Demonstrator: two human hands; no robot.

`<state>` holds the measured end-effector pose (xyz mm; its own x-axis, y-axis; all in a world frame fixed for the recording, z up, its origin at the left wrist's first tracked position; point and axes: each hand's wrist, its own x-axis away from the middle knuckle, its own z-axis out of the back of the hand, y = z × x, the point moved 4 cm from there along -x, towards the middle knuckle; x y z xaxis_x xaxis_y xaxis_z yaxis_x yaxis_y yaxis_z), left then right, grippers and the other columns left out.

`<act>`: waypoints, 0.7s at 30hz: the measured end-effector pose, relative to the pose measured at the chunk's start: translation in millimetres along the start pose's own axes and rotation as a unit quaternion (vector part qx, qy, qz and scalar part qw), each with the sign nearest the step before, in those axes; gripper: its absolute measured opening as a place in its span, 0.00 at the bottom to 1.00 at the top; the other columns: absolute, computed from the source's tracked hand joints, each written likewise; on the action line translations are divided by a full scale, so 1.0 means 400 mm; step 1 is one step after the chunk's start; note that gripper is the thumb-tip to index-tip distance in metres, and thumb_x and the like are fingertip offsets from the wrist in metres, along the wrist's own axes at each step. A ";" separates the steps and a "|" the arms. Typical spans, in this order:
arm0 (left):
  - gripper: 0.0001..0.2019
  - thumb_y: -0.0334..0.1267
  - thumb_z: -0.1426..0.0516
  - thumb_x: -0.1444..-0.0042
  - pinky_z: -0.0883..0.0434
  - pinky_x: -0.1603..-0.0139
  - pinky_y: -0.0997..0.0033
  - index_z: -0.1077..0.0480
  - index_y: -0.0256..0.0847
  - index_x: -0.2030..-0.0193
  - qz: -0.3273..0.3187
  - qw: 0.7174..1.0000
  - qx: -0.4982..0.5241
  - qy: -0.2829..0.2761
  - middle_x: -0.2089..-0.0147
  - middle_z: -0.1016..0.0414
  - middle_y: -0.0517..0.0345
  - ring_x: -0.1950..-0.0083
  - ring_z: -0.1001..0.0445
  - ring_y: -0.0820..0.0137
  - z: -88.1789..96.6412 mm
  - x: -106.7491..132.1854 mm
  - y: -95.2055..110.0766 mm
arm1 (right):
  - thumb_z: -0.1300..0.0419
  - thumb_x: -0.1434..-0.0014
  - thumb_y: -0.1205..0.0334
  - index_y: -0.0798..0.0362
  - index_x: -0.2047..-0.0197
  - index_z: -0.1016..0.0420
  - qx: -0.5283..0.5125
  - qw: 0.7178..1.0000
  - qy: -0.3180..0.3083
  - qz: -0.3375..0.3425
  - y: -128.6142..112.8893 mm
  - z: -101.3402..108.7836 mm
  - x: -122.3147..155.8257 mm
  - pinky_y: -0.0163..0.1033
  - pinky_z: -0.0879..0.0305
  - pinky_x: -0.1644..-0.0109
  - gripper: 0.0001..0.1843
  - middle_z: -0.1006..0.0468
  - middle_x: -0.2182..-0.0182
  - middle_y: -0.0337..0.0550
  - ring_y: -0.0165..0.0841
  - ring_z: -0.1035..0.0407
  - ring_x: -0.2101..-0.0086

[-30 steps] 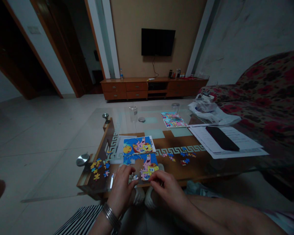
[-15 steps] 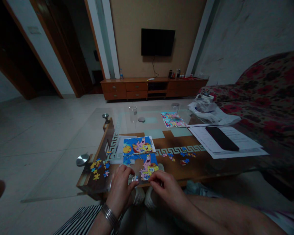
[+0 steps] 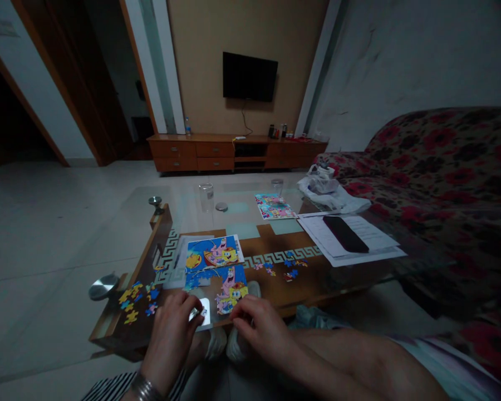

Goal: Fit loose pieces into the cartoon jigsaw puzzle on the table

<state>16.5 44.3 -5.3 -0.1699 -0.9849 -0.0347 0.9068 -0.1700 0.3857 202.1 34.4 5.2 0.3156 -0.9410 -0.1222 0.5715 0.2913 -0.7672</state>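
on the glass table (image 3: 158, 223), the upper jigsaw (image 3: 212, 252) looks whole, while the lower jigsaw (image 3: 229, 289) is only part built, with pieces lacking on its left side. loose pieces (image 3: 136, 298) lie heaped at the table's lower left corner, and a smaller scatter (image 3: 278, 268) sits right of the jigsaws, so these look left to fit. a picture card (image 3: 273, 207) lies farther up the table. the left hand (image 3: 171, 334) has moved left since the earlier frame, its fingers bunched beside a bright glare (image 3: 204, 311) at the lower jigsaw's edge; i cannot tell if they pinch a piece. the right hand (image 3: 256, 323) rests half-curled at that jigsaw's lower edge, any hold hidden. the room (image 3: 250, 111) also sits farther left in the frame.
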 end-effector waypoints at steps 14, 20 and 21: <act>0.10 0.33 0.49 0.40 0.40 0.58 0.64 0.26 0.45 0.60 0.059 0.992 -0.107 0.039 0.56 0.27 0.54 0.51 0.31 0.60 0.025 0.013 -0.093 | 0.41 0.38 0.63 0.57 0.59 0.25 0.389 0.897 0.059 -0.201 0.124 0.193 -0.080 0.38 0.41 0.65 0.07 0.24 0.59 0.50 0.40 0.28 0.60; 0.13 0.32 0.52 0.39 0.40 0.57 0.63 0.27 0.46 0.58 0.066 0.991 -0.109 0.031 0.55 0.27 0.54 0.50 0.32 0.60 0.033 0.017 -0.091 | 0.38 0.41 0.64 0.54 0.65 0.24 0.366 0.909 0.038 -0.197 0.144 0.199 -0.088 0.37 0.44 0.66 0.03 0.22 0.63 0.45 0.37 0.27 0.62; 0.13 0.32 0.52 0.39 0.40 0.57 0.63 0.27 0.45 0.58 0.066 0.992 -0.105 0.027 0.54 0.27 0.53 0.50 0.32 0.60 0.033 0.016 -0.093 | 0.37 0.42 0.64 0.54 0.65 0.24 0.359 0.912 0.035 -0.196 0.147 0.201 -0.088 0.37 0.44 0.67 0.03 0.21 0.64 0.45 0.37 0.27 0.63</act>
<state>-23.2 44.9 -7.7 -0.0284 -0.9984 -0.0482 0.9811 -0.0370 0.1901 285.7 98.4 15.1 -0.0554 -0.9984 0.0133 0.9867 -0.0568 -0.1526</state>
